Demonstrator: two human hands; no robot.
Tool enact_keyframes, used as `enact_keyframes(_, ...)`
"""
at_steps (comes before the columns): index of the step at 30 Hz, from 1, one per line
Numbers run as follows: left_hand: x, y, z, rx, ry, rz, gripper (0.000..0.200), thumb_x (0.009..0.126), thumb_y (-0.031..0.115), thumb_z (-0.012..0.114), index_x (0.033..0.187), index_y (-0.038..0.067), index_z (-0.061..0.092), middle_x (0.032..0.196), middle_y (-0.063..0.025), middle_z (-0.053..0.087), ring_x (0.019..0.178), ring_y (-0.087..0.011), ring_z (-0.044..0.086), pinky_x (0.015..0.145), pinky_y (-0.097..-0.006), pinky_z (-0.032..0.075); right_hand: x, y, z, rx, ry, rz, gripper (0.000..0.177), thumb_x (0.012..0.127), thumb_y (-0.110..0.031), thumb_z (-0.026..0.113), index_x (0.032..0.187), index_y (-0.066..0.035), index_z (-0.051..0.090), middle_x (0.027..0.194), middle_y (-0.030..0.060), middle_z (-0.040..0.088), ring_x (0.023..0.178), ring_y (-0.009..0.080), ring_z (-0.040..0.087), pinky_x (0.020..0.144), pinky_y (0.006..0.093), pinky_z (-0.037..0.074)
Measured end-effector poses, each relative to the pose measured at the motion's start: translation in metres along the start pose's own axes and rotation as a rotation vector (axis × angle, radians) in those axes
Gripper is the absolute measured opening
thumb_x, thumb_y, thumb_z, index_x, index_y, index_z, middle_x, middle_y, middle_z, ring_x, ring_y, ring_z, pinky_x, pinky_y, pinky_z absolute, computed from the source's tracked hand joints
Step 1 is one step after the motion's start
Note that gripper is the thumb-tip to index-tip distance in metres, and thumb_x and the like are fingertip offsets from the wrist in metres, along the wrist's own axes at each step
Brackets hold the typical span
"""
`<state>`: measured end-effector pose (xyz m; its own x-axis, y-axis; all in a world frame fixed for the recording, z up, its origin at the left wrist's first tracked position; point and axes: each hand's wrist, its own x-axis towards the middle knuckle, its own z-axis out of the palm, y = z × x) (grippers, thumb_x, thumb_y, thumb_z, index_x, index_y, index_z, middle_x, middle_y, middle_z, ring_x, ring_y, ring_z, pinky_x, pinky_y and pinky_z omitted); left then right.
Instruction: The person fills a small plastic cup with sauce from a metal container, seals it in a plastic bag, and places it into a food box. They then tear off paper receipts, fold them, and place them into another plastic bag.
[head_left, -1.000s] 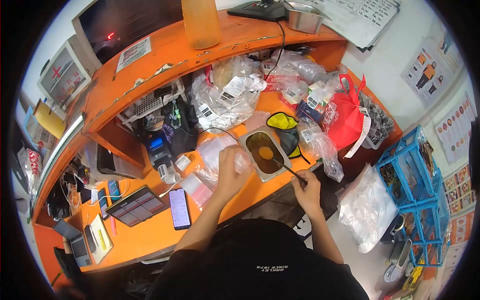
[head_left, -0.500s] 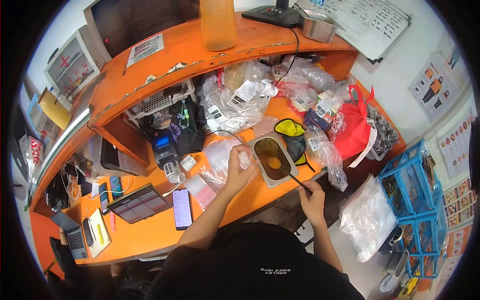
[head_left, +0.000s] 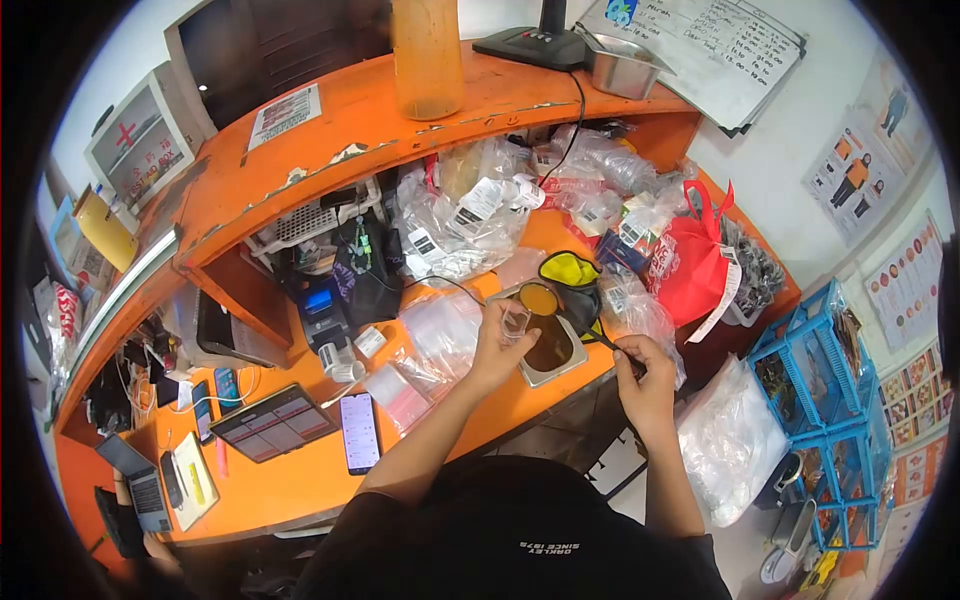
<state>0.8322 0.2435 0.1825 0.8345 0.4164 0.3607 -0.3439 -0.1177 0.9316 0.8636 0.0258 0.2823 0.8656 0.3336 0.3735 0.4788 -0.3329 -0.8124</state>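
Observation:
My left hand (head_left: 500, 345) pinches a small clear plastic cup (head_left: 515, 321) at the left side of a metal container (head_left: 568, 362) of brown liquid. In my right hand (head_left: 643, 372) is the dark handle of a ladle (head_left: 539, 299). The ladle's round bowl, with orange-brown liquid in it, is raised over the container's far end, close beside the cup. Behind the container lies a black and yellow pouch (head_left: 570, 269).
Clear plastic bags (head_left: 440, 325), a phone (head_left: 360, 433), a tablet (head_left: 275, 423) and a card reader (head_left: 322, 312) lie on the orange desk (head_left: 290, 492). A red bag (head_left: 690, 262) stands at the right, near blue baskets (head_left: 810, 370). Another person's arm (head_left: 155, 548) shows at lower left.
The ladle's bowl has come up out of the container's liquid and moved away from me, next to the cup. My right hand has risen slightly. The camera view has shifted a little.

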Motion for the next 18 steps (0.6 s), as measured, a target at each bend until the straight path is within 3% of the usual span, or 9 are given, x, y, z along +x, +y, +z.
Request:
enact_keyframes(5, 0.002, 0.013, 0.008, -0.004, -0.005, 0.025, 0.037, 0.081, 0.006, 0.068, 0.111, 0.003, 0.046, 0.104, -0.0068, 0.053, 0.096, -0.0145, 0.052, 0.087, -0.0286, 0.042, 0.005, -0.006, 0.001, -0.075, -0.02, -0.099, 0.01, 0.081, 0.003, 0.061, 0.091, 0.003, 0.063, 0.081, 0.0153, 0.063, 0.072, 0.026, 0.063, 0.064, 0.0318, 0.047)
enact_keyframes(9, 0.001, 0.008, 0.006, -0.058, -0.01, 0.007, 0.039, 0.082, 0.006, 0.067, 0.114, 0.002, 0.046, 0.106, -0.0079, 0.053, 0.101, -0.015, 0.052, 0.09, -0.0291, 0.042, 0.005, -0.009, 0.0, -0.15, -0.055, -0.108, 0.011, 0.082, 0.003, 0.062, 0.093, 0.004, 0.065, 0.085, 0.0125, 0.066, 0.077, 0.0201, 0.065, 0.07, 0.0273, 0.048)
enact_keyframes(11, 0.001, 0.012, 0.007, -0.042, -0.006, 0.019, 0.039, 0.082, 0.006, 0.067, 0.114, 0.002, 0.046, 0.106, -0.008, 0.054, 0.1, -0.0151, 0.053, 0.09, -0.0292, 0.042, 0.003, -0.011, 0.002, -0.135, -0.011, -0.153, 0.01, 0.079, 0.004, 0.061, 0.089, 0.003, 0.063, 0.08, 0.0161, 0.061, 0.071, 0.0306, 0.06, 0.064, 0.0353, 0.047)
enact_keyframes(18, -0.002, 0.006, 0.007, -0.049, -0.012, -0.006, 0.036, 0.082, 0.004, 0.066, 0.111, 0.001, 0.044, 0.104, -0.0075, 0.053, 0.098, -0.0149, 0.053, 0.088, -0.0289, 0.043, 0.001, -0.016, 0.001, -0.195, 0.004, -0.142, 0.01, 0.078, 0.003, 0.062, 0.089, 0.002, 0.063, 0.079, 0.0165, 0.059, 0.074, 0.0339, 0.057, 0.065, 0.039, 0.045)
